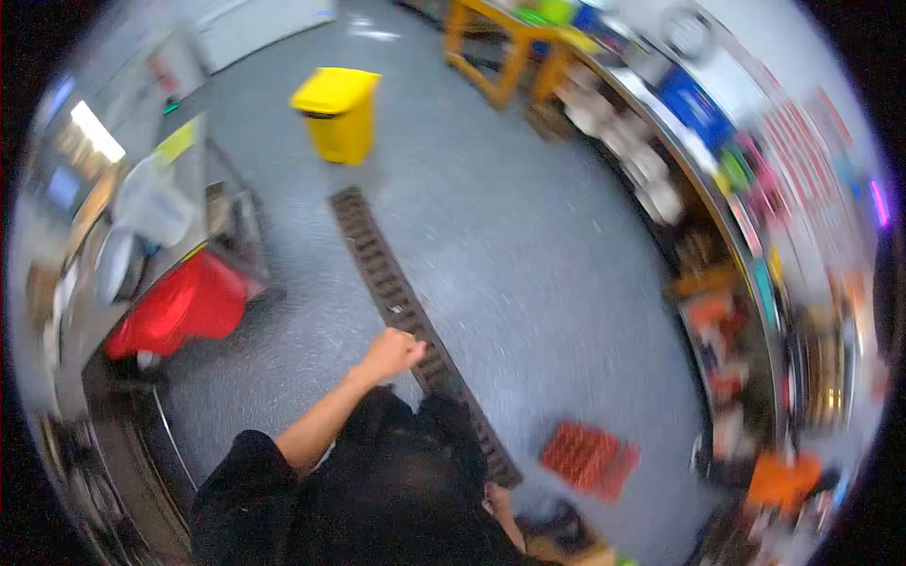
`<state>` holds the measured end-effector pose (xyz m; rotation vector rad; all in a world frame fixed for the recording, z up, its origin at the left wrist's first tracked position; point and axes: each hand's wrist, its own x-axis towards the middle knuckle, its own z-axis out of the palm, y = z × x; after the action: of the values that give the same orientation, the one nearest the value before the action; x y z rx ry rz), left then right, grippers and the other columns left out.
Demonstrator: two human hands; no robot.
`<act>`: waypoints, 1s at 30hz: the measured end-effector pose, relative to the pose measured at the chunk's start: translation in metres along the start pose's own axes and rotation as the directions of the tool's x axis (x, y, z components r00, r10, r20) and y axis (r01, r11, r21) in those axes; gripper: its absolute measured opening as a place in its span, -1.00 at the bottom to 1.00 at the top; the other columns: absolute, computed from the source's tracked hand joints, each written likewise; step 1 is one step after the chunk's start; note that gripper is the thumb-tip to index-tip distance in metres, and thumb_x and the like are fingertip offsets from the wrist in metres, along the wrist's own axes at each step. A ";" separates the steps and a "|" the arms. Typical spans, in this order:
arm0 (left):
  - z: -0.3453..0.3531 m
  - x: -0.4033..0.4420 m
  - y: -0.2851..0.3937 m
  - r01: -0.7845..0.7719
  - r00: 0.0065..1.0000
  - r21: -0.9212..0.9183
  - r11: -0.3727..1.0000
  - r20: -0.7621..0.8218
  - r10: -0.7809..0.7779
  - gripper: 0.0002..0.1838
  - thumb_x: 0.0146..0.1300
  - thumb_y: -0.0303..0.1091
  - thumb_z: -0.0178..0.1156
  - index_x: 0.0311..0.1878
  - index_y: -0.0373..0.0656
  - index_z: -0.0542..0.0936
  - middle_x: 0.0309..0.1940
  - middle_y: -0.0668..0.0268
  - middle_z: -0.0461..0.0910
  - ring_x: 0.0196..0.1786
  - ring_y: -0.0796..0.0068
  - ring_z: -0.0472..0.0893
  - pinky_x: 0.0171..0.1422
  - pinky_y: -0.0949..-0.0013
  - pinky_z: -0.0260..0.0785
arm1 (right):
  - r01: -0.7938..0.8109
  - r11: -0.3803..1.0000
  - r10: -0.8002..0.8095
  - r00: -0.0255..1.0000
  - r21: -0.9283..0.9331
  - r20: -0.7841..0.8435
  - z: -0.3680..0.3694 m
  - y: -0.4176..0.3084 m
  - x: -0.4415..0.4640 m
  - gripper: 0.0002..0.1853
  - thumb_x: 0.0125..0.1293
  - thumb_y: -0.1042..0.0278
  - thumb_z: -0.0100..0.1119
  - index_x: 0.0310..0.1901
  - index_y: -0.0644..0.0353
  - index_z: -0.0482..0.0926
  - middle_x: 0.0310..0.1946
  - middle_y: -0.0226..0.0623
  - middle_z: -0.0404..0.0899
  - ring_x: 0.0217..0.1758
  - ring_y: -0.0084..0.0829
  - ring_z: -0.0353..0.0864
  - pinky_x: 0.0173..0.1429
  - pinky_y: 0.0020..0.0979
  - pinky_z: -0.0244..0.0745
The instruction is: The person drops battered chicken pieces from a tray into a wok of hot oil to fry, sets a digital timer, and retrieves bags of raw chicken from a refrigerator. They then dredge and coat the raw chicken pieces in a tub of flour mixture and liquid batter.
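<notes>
My left hand [400, 354] hangs in front of my body above the floor drain grate [377, 269], fingers curled into a fist. Nothing shows in it. Lower down, at my right side, my right hand [494, 500] is mostly hidden by my dark clothing, and its fingers cannot be made out. A red slatted object [590, 459], possibly a mat or a crate, lies on the floor to the right of that hand. Motion blurs the whole view.
A yellow bin [342, 113] stands ahead near the far end of the grate. To the left is a metal table with a white tub [151, 203] on it and a red tub [189, 302] below. Along the right runs a loaded bench with a blue container [694, 104].
</notes>
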<state>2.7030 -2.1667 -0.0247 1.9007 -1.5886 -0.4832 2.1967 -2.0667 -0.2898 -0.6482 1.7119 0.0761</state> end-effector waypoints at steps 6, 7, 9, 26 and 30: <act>-0.139 0.131 -0.042 0.077 0.764 -0.126 0.989 -0.630 -0.140 -0.68 0.29 -0.34 0.09 -0.57 -0.28 0.41 -0.66 0.06 0.39 -0.59 -0.02 0.37 -0.45 0.12 0.24 | 0.713 0.447 -0.838 0.546 -0.540 0.028 -0.042 -0.455 0.228 -0.80 0.21 0.26 0.06 -0.35 0.22 0.58 -0.53 -0.24 0.54 -0.48 -0.41 0.53 -0.41 -0.25 0.45; -0.173 0.152 -0.043 0.030 0.673 -0.117 0.993 -0.732 -0.107 -0.73 0.30 -0.38 0.06 -0.52 -0.28 0.40 -0.65 0.07 0.37 -0.59 0.00 0.35 -0.46 0.14 0.24 | 0.730 0.469 -0.826 0.561 -0.497 0.044 -0.022 -0.549 0.170 -0.80 0.22 0.31 0.02 -0.24 0.22 0.57 -0.48 -0.25 0.55 -0.48 -0.42 0.51 -0.43 -0.31 0.41; -0.240 0.191 -0.036 -0.156 0.527 -0.152 0.976 -0.849 -0.048 -0.84 0.29 -0.44 0.02 -0.41 -0.27 0.45 -0.57 0.14 0.43 -0.55 0.12 0.41 -0.46 0.20 0.25 | 0.773 0.513 -0.802 0.586 -0.372 0.112 0.003 -0.690 0.152 -0.75 0.26 0.17 0.04 -0.30 0.20 0.56 -0.60 -0.35 0.48 -0.59 -0.50 0.42 -0.53 -0.41 0.31; -0.556 0.371 -0.218 -0.041 0.106 0.569 0.821 -0.815 0.570 -0.63 0.29 -0.06 0.10 0.17 0.33 0.49 -0.33 0.35 0.44 -0.37 0.49 0.44 -0.36 0.33 0.29 | 0.464 0.491 -0.142 0.878 -0.737 0.457 0.423 -0.959 0.158 -0.70 0.31 0.10 -0.01 -0.38 0.18 0.48 -0.62 -0.30 0.49 -0.61 -0.46 0.46 -0.57 -0.39 0.37; -0.614 0.460 -0.307 0.233 -0.094 0.467 0.853 -0.862 0.497 -0.83 0.18 -0.24 0.17 -0.17 0.06 0.48 -0.43 0.28 0.49 -0.48 0.40 0.44 -0.41 0.30 0.32 | 0.488 0.473 -0.144 0.864 -0.734 0.482 0.524 -1.088 0.187 -0.70 0.31 0.10 -0.01 -0.35 0.19 0.48 -0.62 -0.30 0.49 -0.62 -0.45 0.46 -0.57 -0.39 0.37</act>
<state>3.4164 -2.4504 0.2816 1.4570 -0.6710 1.4531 3.1376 -2.8463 -0.2779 -1.5844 1.0655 0.7621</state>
